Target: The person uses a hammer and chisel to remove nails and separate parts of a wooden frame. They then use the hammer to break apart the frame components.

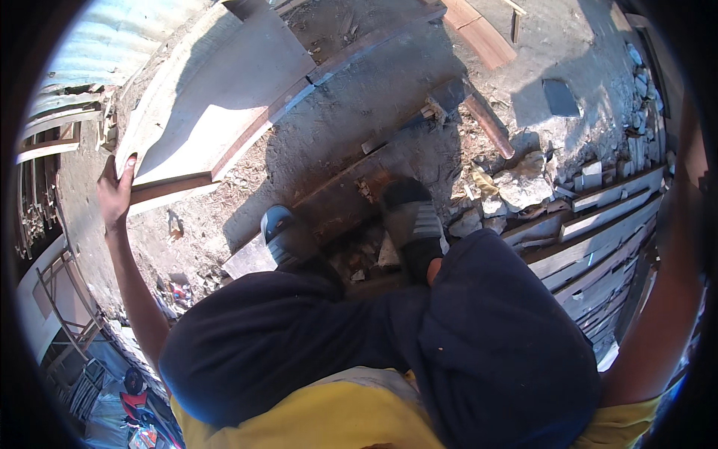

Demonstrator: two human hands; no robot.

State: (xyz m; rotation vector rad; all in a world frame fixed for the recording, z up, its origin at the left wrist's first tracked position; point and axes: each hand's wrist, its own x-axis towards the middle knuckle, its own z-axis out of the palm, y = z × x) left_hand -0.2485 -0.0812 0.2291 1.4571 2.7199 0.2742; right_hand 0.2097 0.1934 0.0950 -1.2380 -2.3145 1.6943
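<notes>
My left hand point(117, 191) is closed on the near left corner of a pale wooden panel point(250, 63) edged with reddish-brown strips. Its thumb lies over the top edge and the fingers are partly hidden behind the corner. The panel slants away from me on the dusty ground, half in sunlight and half in shadow. My right arm point(658, 314) stretches up along the right rim of the picture. There my right hand point(692, 142) is dim and smeared, so its fingers and anything in them cannot be made out.
My feet in dark sandals point(411, 213) stand among wood scraps. Ahead lie a short brown wood piece point(488, 123), a reddish plank point(479, 34) and a dark flat square point(560, 98). Stacked boards point(598, 224) and broken stones point(523, 183) are at right. Corrugated sheeting point(112, 45) is far left.
</notes>
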